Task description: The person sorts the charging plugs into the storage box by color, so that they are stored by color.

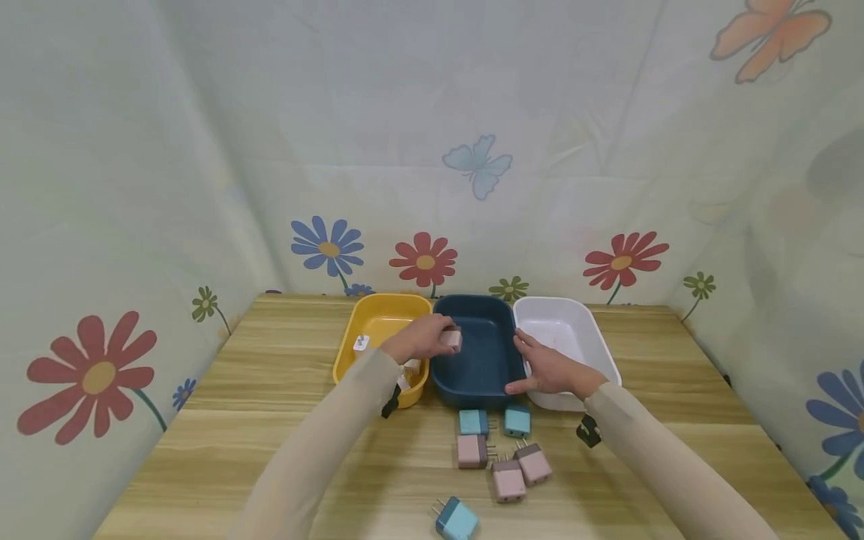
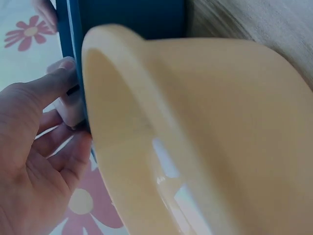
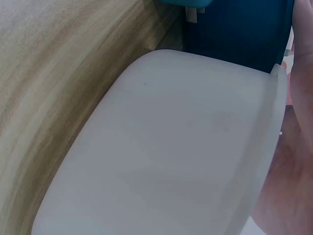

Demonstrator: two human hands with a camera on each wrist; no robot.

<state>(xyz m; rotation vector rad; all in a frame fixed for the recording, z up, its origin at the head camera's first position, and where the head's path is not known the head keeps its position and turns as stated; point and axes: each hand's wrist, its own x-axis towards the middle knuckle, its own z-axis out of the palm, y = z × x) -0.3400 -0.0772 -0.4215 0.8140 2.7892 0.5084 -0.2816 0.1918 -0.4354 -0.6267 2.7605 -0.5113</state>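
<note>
My left hand [image 1: 420, 337] pinches a pale pink plug adapter [image 1: 451, 339] between thumb and fingers, above the left side of the dark blue tray [image 1: 478, 394]. In the left wrist view the adapter [image 2: 72, 108] is partly covered by the fingers, close to the tray's rim. My right hand [image 1: 555, 369] has its fingers spread and rests where the blue tray and the white tray [image 1: 597, 345] meet. Several pink plug adapters [image 1: 509, 481] and blue ones [image 1: 457, 519] lie on the table before the trays, prongs showing.
A yellow tray [image 1: 344, 352] stands left of the blue one, with several white plug adapters [image 1: 361, 343] inside. All three trays sit side by side on the wood-grain table [image 1: 229, 420]. A flowered cloth [image 1: 378, 187] hangs behind and at both sides.
</note>
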